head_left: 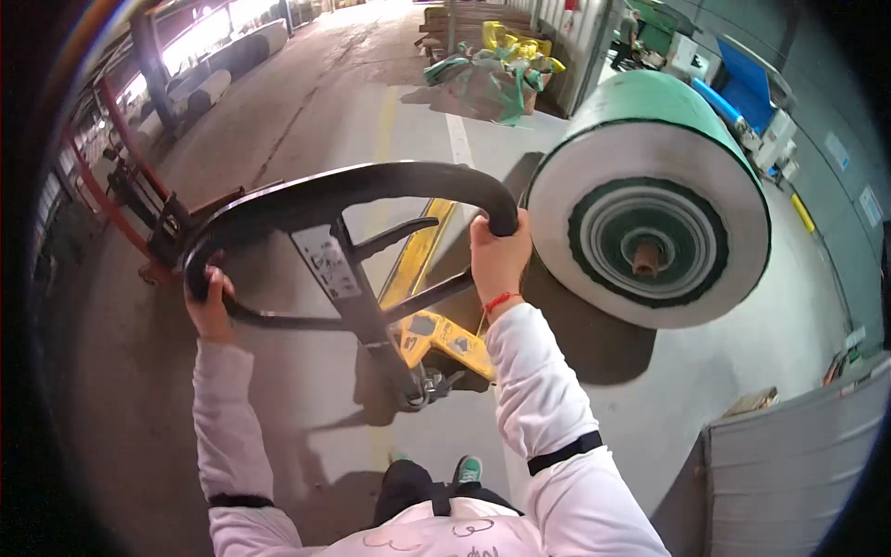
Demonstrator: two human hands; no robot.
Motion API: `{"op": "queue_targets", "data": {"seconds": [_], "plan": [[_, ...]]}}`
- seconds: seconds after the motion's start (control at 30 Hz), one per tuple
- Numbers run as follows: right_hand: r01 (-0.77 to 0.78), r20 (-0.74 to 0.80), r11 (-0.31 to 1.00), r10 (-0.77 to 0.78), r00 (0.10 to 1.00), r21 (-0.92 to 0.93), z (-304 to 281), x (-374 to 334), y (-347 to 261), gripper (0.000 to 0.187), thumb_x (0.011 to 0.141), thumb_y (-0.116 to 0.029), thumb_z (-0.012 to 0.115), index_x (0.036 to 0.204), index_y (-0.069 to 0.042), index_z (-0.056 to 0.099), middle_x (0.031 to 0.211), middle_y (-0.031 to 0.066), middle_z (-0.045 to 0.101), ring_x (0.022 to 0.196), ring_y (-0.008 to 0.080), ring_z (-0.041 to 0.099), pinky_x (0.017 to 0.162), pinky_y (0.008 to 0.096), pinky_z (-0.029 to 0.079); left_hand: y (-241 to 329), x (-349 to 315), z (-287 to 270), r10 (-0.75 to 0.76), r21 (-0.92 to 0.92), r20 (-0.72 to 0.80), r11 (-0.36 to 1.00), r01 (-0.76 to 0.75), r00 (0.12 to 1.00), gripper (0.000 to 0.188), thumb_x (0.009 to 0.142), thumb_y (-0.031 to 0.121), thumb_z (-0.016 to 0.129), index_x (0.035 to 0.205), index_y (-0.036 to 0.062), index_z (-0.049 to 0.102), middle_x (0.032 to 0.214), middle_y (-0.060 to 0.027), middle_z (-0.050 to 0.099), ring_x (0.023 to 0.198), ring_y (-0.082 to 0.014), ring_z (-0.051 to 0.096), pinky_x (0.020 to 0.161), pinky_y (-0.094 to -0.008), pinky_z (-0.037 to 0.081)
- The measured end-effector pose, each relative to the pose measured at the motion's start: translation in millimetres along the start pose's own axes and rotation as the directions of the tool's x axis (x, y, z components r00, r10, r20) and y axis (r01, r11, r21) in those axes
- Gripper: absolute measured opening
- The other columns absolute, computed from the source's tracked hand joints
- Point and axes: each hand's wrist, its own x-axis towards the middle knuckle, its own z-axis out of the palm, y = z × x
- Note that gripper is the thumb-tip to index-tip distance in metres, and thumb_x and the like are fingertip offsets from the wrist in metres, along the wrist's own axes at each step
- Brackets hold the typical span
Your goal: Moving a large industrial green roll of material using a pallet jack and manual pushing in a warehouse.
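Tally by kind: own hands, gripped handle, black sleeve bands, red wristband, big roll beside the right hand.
Left hand and right hand: 2
Black loop handle: 1
Black sleeve bands: 2
Red wristband: 1
Big roll: 1
Total: 7

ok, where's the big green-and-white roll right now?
Head view, right side: the roll sits just right of the right hand on the black handle, round end facing the camera.

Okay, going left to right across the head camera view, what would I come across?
Red-and-black lifting machine, left hand, yellow pallet-truck base, right hand, large green-and-white roll, yellow bar. The black handle spans several of these, so it's left out.
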Motion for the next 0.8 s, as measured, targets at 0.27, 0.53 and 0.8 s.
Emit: {"op": "queue_targets", "data": {"seconds": [0.27,0.53,0.8], "plan": [[-0.155,0.226,0.979,0.123,0.966,0.132,48.2,76.5,22.4,0.017,0.069,-0.001,0.058,0.078,-0.004,0.045,0.063,0.0009,0.051,0.057,0.0089,0.051,0.054,0.0229,0.042,-128.3,153.1,83.2,-0.083,-0.080,0.026,0.993,0.085,0.996,0.008,0.073,0.006,0.055,0.073,0.0070,0.047,0.056,-0.0013,0.048,0.048,-0.0107,0.046,0.048,-0.0224,0.035],[-0.108,0.180,0.959,0.062,0.982,0.262,69.5,121.3,55.1,0.021,0.068,0.002,0.059,0.083,-0.004,0.046,0.065,0.0001,0.051,0.054,0.0075,0.049,0.050,0.0218,0.041,-168.5,189.0,129.3,-0.118,-0.179,-0.001,0.977,0.116,0.993,0.006,0.070,0.005,0.053,0.072,0.0069,0.047,0.061,-0.0023,0.049,0.049,-0.0107,0.045,0.048,-0.0229,0.035],[-0.039,0.184,0.958,-0.014,0.983,0.283,48.9,73.4,76.9,0.025,0.065,0.007,0.058,0.078,-0.005,0.042,0.069,0.0056,0.051,0.061,0.0116,0.048,0.058,0.0216,0.039,-224.3,170.2,100.4,0.350,0.078,-0.001,0.934,-0.348,0.937,0.009,0.074,-0.001,0.048,0.079,0.0067,0.048,0.068,-0.0025,0.049,0.054,-0.0106,0.042,0.053,-0.0247,0.035]]}}
